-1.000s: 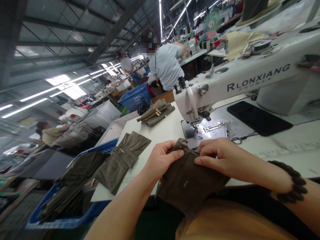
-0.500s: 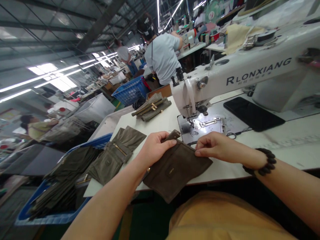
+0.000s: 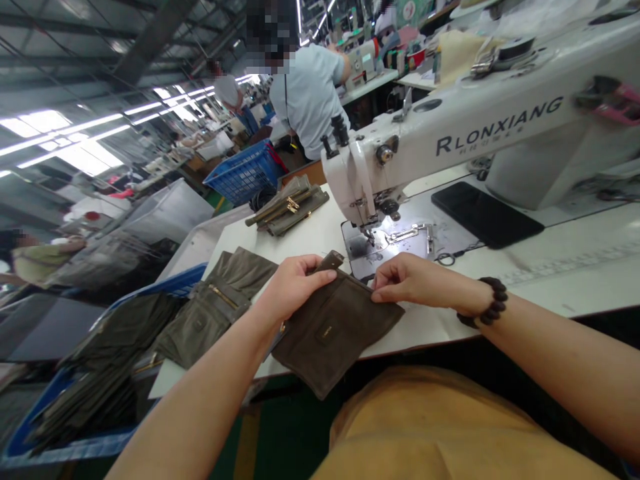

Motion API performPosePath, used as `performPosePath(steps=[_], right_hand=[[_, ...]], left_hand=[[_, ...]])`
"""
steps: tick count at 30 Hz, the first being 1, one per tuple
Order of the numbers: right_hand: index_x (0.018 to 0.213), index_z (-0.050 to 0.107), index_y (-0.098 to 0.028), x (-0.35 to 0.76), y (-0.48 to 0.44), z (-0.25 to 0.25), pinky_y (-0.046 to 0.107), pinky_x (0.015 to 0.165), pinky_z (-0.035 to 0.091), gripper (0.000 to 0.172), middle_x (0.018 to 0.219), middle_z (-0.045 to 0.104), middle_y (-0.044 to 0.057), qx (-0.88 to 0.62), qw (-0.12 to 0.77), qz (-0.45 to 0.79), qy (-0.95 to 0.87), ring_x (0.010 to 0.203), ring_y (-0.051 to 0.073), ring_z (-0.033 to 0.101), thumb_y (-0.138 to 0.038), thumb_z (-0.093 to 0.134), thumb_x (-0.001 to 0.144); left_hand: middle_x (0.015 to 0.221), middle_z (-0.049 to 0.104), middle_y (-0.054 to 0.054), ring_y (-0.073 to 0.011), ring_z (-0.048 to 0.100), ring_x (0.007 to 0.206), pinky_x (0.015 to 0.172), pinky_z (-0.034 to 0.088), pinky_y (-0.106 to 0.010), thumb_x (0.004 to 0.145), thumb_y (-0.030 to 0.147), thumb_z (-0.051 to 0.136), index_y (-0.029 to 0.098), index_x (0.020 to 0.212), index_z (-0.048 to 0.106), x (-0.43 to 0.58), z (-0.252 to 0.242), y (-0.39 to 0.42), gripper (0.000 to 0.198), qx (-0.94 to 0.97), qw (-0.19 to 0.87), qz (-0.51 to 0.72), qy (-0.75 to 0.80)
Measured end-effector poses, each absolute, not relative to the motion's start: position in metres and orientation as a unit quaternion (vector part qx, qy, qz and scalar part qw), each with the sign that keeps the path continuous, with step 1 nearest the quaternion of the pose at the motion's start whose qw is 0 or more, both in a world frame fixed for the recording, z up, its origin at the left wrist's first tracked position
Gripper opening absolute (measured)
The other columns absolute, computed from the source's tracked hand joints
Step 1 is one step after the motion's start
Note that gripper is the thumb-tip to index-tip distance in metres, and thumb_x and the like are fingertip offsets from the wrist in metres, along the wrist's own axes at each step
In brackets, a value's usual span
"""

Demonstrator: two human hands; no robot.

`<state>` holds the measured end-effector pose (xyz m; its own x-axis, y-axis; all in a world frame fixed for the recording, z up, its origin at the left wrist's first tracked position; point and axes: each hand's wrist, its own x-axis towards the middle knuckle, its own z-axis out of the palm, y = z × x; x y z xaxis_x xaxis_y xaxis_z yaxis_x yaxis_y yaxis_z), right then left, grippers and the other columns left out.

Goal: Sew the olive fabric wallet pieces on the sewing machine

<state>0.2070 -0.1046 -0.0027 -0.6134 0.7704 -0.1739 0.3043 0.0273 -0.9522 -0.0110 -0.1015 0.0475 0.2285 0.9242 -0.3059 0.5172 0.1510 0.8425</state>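
Note:
A dark olive-brown pouch piece (image 3: 340,327) with a small label patch lies tilted over the front edge of the white table (image 3: 530,293). My left hand (image 3: 300,283) grips its upper left part, thumb on top, beside a short tab that sticks up. At the upper right edge, my right hand (image 3: 400,280) pinches the same piece between thumb and fingers. Just beyond both hands stands the needle and presser foot of a white sewing machine (image 3: 367,230); the piece is in front of it, apart from the foot.
More olive pieces with zips (image 3: 210,307) lie left of my left hand. A stack of finished-looking pouches (image 3: 290,207) sits farther back. A blue crate (image 3: 100,443) at the left holds many pieces. A black phone (image 3: 487,213) and small scissors (image 3: 445,259) rest by the machine. A person (image 3: 307,100) works beyond.
The whole view has shifted, so the scene sits a little farther left. Both hands keep their hold on the pouch piece, with almost no change in grip.

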Motion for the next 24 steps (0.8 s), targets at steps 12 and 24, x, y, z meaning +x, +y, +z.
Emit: performPosePath(steps=[12, 24], right_hand=[[0.062, 0.057, -0.015, 0.207, -0.105, -0.008, 0.022, 0.044, 0.023, 0.023, 0.051, 0.043, -0.005, -0.39, 0.202, 0.561, -0.701, 0.048, 0.008, 0.035, -0.037, 0.058, 0.068], [0.091, 0.05, -0.018, 0.206, -0.124, -0.001, 0.019, 0.043, 0.029, 0.019, 0.063, 0.046, -0.006, -0.325, 0.282, 0.577, -0.694, 0.049, 0.007, 0.038, -0.021, 0.056, 0.072]], left_hand=[[0.063, 0.063, 0.0, -0.0117, 0.056, 0.053, 0.052, 0.041, -0.021, 0.061, 0.034, 0.069, 0.013, 0.078, 0.06, -0.013, 0.046, -0.102, 0.029, 0.55, 0.567, 0.229, 0.569], [0.062, 0.061, 0.001, -0.0105, 0.053, 0.052, 0.05, 0.037, -0.02, 0.061, 0.035, 0.067, 0.014, 0.075, 0.06, -0.01, 0.047, -0.101, 0.026, 0.587, 0.545, 0.21, 0.561]])
